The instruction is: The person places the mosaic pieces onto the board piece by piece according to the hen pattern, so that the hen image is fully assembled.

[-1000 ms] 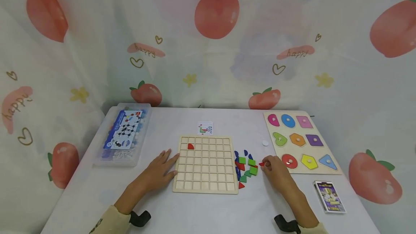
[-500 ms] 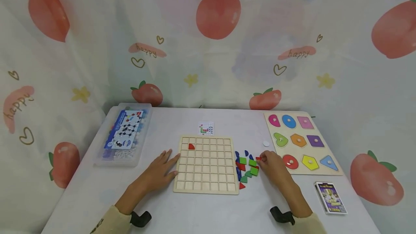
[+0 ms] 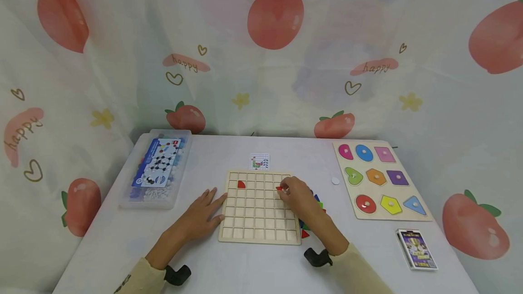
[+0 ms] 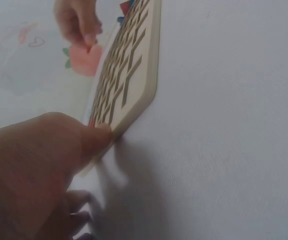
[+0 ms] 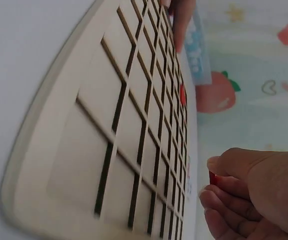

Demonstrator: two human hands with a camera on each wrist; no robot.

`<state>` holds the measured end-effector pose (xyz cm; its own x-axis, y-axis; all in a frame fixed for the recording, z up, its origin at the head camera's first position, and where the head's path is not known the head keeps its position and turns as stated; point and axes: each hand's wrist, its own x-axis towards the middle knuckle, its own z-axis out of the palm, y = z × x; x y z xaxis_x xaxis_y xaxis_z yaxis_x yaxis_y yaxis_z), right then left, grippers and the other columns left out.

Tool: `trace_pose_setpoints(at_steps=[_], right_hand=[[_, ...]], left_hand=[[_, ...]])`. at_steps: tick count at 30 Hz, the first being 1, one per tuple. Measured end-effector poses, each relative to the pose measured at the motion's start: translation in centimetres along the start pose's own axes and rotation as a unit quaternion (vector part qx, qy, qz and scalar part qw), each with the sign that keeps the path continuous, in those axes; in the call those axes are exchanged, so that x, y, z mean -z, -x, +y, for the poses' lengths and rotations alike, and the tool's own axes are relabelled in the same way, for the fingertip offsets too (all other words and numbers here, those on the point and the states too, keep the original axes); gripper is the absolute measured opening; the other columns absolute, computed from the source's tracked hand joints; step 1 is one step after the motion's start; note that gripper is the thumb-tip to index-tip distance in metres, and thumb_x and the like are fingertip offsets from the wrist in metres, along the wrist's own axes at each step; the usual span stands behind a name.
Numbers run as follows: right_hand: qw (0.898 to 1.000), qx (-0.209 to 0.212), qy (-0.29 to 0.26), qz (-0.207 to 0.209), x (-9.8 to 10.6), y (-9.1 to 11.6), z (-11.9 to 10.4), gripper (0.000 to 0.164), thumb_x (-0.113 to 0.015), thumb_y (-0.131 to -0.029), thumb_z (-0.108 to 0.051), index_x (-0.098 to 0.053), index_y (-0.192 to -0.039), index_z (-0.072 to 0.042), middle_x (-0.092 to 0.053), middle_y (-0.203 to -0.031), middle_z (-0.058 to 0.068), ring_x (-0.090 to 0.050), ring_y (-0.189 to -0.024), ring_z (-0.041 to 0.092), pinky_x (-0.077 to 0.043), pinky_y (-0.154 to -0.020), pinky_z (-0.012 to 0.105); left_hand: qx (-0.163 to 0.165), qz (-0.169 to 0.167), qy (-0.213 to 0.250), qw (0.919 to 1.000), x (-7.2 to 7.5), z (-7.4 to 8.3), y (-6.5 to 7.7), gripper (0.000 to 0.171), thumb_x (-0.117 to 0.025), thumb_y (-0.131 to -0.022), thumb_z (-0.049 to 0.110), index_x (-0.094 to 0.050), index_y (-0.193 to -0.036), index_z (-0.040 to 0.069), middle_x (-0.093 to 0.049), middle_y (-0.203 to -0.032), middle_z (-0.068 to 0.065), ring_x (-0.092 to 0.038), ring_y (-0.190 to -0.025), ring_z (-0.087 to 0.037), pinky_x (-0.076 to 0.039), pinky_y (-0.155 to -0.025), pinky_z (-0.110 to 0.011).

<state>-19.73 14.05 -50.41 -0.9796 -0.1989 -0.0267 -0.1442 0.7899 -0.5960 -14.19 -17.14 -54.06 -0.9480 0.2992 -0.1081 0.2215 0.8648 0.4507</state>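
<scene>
In the head view a wooden grid board (image 3: 249,213) lies mid-table, with a red quarter-circle piece (image 3: 241,184) in an upper-left cell. My left hand (image 3: 200,217) rests at the board's left edge, fingers spread; its thumb (image 4: 97,137) touches the rim in the left wrist view. Over the board's upper right, my right hand (image 3: 300,199) pinches a small red piece (image 3: 279,188) between thumb and fingers. The right wrist view shows that piece (image 5: 213,178) above the board surface; its full shape is hidden. Loose coloured pieces, including a red triangle (image 3: 305,234), lie partly hidden behind the right forearm.
A small pattern card (image 3: 259,161) lies beyond the board. At left stands a clear plastic box (image 3: 157,167) with a blue label. To the right are a shape puzzle board (image 3: 388,213), a white disc (image 3: 335,181) and a boxed card deck (image 3: 417,249).
My right hand has moved left from beside the loose pieces to over the board's upper right, carrying the red piece. The left hand has stayed at the board's edge.
</scene>
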Motion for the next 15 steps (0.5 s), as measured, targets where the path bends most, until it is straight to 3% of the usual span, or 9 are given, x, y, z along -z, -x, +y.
trace_pose_setpoints(at_steps=[5, 15], right_hand=[[0.997, 0.065, 0.011, -0.027, -2.7, -1.2, -3.2, 0.019, -0.074, -0.100, -0.016, -0.072, -0.114, -0.003, -0.068, -0.108, 0.009, -0.068, -0.096, 0.021, -0.062, -0.088, 0.039], [0.986, 0.152, 0.062, -0.037, -6.5, -2.9, -6.7, 0.018, -0.075, -0.100, -0.015, -0.072, -0.114, -0.004, -0.066, -0.103, 0.005, -0.064, -0.094, 0.017, -0.060, -0.084, 0.032]], left_hand=[[-0.006, 0.002, 0.002, 1.0000, 0.1, 0.0, 0.0, 0.063, -0.063, -0.105, 0.033, -0.044, -0.162, 0.017, -0.029, -0.172, -0.021, -0.021, -0.160, -0.045, -0.025, -0.127, -0.064], [-0.010, 0.001, -0.012, 0.9999, -0.1, -0.6, -0.1, 0.064, -0.062, -0.105, 0.038, -0.042, -0.163, 0.021, -0.028, -0.172, -0.019, -0.022, -0.160, -0.044, -0.027, -0.126, -0.063]])
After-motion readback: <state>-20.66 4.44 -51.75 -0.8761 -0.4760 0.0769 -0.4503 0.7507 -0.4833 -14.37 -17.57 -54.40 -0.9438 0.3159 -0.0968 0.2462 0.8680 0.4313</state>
